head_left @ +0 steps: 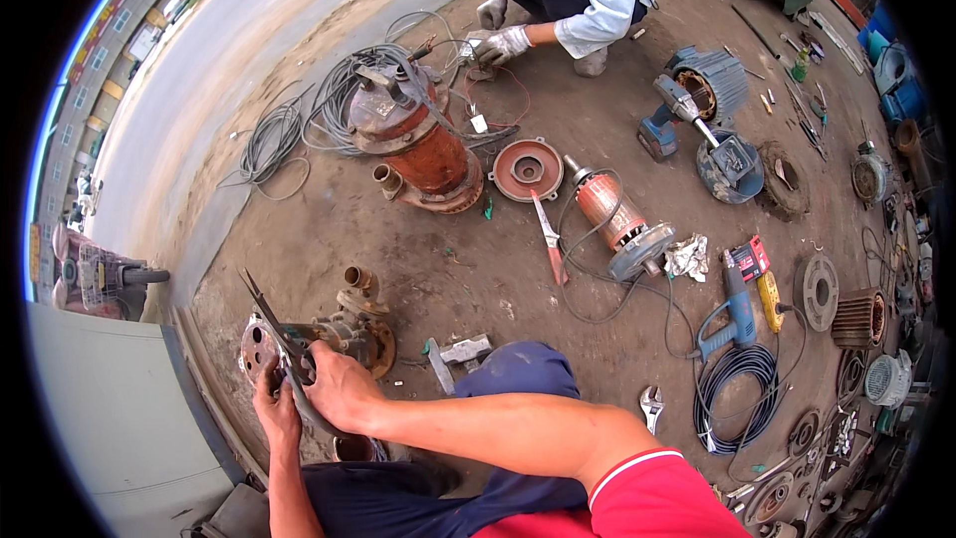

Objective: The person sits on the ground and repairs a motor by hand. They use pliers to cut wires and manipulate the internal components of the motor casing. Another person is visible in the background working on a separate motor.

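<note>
L hand [280,408] & R hand [344,394] both grasp a dark cable-like piece [278,331], fingers curled round it; can't tell exactly what it is. It's at lower L of view, slanting up w/ thin tips past the hands, lower end curving under the R wrist. R hand is just R of the L one; R forearm crosses the lap.

Right behind: round plate w/ holes [260,343] & a dirty metal pump part [344,340]; can't tell if the piece touches either. Hammer [465,349] lies on the ground nr the knee. Adj. wrench [651,408] is well off to R, approx. level w/ the hands.

Further up: rusty red pump [430,161] upright, grey cable coil [274,139] to its L, red disc [527,172] to its R, red-handled knife [555,261] just below the disc. Co-worker in gloves [501,46] squats at top.
</note>
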`<state>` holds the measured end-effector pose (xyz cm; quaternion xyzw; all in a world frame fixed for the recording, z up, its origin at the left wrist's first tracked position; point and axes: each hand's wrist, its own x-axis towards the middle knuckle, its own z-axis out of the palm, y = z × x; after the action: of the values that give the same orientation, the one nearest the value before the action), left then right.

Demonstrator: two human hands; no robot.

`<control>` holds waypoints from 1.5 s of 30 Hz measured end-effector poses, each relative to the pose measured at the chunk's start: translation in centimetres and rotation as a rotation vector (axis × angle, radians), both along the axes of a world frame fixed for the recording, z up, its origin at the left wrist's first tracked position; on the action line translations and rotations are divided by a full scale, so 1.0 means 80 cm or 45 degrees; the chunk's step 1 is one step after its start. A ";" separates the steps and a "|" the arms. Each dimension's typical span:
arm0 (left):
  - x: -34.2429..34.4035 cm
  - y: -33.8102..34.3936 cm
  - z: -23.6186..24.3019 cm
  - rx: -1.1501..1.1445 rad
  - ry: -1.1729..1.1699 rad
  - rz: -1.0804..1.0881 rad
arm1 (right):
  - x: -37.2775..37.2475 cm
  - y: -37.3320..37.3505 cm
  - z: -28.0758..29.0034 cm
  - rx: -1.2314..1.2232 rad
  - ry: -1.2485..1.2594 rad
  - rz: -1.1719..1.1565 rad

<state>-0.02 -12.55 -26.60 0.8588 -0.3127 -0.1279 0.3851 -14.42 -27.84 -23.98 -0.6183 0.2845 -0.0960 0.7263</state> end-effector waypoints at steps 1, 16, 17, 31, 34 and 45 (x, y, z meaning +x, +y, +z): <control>0.001 0.000 -0.001 -0.055 0.032 -0.003 | 0.002 0.002 -0.002 -0.002 0.007 -0.001; 0.013 0.009 -0.006 -0.144 0.256 0.251 | 0.028 -0.005 -0.020 -0.046 -0.064 -0.175; 0.020 0.014 -0.014 -0.170 0.327 0.239 | 0.024 -0.005 -0.020 -0.012 -0.080 -0.203; 0.019 0.017 0.002 0.057 0.264 0.235 | 0.028 -0.017 -0.028 0.335 -0.212 -0.377; 0.019 0.017 0.009 0.101 0.289 0.198 | 0.029 -0.024 -0.031 0.441 -0.196 -0.418; 0.025 0.031 0.012 0.103 0.287 0.067 | 0.035 -0.012 -0.024 0.530 -0.114 -0.419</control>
<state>1.99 -10.06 -25.64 0.8617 -0.2392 -0.2261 0.3863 -11.62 -28.82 -25.88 -0.3961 0.3625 -0.1796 0.8243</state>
